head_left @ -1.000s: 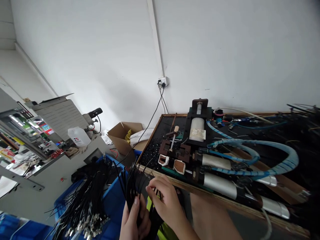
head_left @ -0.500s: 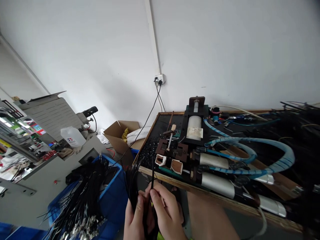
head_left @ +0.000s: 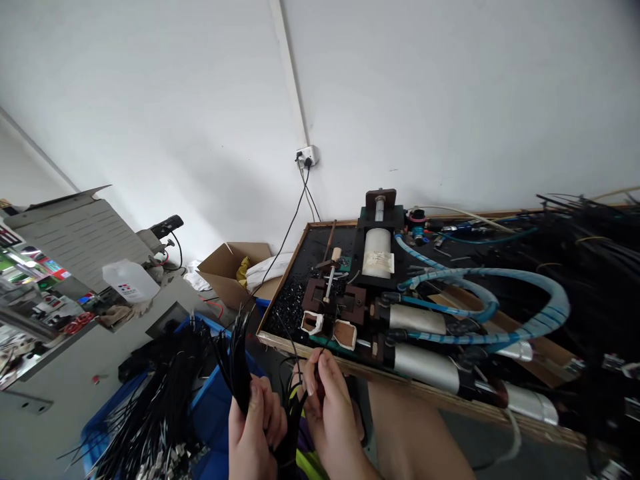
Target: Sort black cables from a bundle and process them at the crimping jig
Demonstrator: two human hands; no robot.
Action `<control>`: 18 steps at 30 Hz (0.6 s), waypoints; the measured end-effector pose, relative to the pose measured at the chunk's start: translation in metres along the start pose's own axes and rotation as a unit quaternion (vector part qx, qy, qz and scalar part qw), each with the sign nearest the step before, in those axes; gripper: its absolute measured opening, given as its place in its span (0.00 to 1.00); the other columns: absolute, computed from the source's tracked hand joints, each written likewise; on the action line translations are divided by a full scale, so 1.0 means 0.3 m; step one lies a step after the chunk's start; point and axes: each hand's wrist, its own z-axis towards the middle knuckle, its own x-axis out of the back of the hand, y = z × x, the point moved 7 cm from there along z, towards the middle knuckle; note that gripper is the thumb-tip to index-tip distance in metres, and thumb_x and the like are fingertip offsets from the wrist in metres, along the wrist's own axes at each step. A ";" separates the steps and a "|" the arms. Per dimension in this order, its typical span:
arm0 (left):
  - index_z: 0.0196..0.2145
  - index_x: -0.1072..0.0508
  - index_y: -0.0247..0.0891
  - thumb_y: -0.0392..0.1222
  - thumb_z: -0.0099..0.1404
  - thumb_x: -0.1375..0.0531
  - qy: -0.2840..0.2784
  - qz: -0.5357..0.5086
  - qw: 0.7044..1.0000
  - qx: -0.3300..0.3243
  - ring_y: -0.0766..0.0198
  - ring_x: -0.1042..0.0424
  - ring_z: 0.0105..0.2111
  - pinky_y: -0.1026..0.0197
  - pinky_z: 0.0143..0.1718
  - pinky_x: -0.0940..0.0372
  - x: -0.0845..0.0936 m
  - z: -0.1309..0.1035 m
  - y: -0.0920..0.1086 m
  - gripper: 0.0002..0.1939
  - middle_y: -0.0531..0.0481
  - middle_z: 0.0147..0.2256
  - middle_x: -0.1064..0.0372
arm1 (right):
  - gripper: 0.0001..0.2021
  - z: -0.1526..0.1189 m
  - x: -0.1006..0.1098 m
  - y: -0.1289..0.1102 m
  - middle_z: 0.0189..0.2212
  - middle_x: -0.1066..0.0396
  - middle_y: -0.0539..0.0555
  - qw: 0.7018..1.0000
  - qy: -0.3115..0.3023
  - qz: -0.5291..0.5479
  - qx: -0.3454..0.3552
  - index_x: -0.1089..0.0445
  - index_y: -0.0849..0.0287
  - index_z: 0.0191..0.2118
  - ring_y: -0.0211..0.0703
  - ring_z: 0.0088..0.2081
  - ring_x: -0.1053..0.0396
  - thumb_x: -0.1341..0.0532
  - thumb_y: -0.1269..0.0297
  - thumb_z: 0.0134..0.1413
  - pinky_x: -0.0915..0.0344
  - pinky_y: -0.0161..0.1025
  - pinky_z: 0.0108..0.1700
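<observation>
My left hand (head_left: 255,420) is closed around a bundle of thin black cords (head_left: 235,370), whose loose ends fan upward above the thumb. My right hand (head_left: 330,410), just beside it, pinches a single black cord between thumb and fingertips. More of the dark strands hang between both hands, partly hidden by the fingers. Beyond the right fingertips, at the bench's front edge, sits a brown metal clamp fixture (head_left: 313,293) with two white-rimmed brown pads (head_left: 345,335).
Silver air cylinders (head_left: 425,368) and looped blue hoses (head_left: 555,300) lie on the wood-edged bench (head_left: 537,435). Piled black cords (head_left: 595,247) cover its right side. At left, a blue bin (head_left: 213,400) holds cords with metal ends; behind it stand a cardboard box (head_left: 217,270) and white jug (head_left: 130,281).
My hands have moved apart, the left going leftward with the bundle. My right fingertips have risen toward the bench edge with the cord. The whole view has shifted slightly.
</observation>
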 end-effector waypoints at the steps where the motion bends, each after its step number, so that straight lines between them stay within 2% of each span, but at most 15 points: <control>1: 0.28 0.29 0.39 0.56 0.64 0.22 0.001 -0.002 1.000 0.005 0.77 0.52 0.15 0.75 0.15 0.50 -0.002 -0.005 -0.004 0.25 0.63 0.20 0.43 | 0.30 0.002 0.000 0.000 0.19 0.43 0.40 1.000 -0.003 0.005 0.000 0.28 0.54 0.33 0.32 0.20 0.52 0.20 0.33 0.43 0.50 0.29 0.22; 7: 0.29 0.27 0.39 0.55 0.62 0.21 0.001 -0.009 1.000 0.009 0.78 0.50 0.14 0.75 0.15 0.50 -0.009 -0.014 -0.013 0.23 0.63 0.19 0.42 | 0.24 -0.010 0.004 -0.008 0.21 0.39 0.43 0.999 -0.014 -0.025 -0.019 0.27 0.54 0.35 0.34 0.22 0.46 0.22 0.40 0.54 0.47 0.30 0.25; 11: 0.28 0.26 0.39 0.55 0.61 0.20 0.001 -0.007 1.000 0.005 0.79 0.51 0.13 0.75 0.15 0.49 -0.008 -0.020 -0.008 0.23 0.63 0.19 0.42 | 0.24 0.004 0.027 0.017 0.21 0.36 0.44 1.000 0.009 -0.005 -0.019 0.27 0.53 0.34 0.34 0.20 0.46 0.20 0.40 0.51 0.49 0.31 0.22; 18: 0.29 0.24 0.38 0.56 0.61 0.21 -0.004 -0.003 1.000 0.003 0.79 0.51 0.13 0.74 0.15 0.49 -0.007 -0.027 -0.005 0.23 0.63 0.19 0.42 | 0.21 0.016 0.063 0.064 0.28 0.23 0.49 0.999 0.028 0.019 -0.021 0.24 0.50 0.39 0.42 0.23 0.32 0.20 0.44 0.50 0.37 0.36 0.24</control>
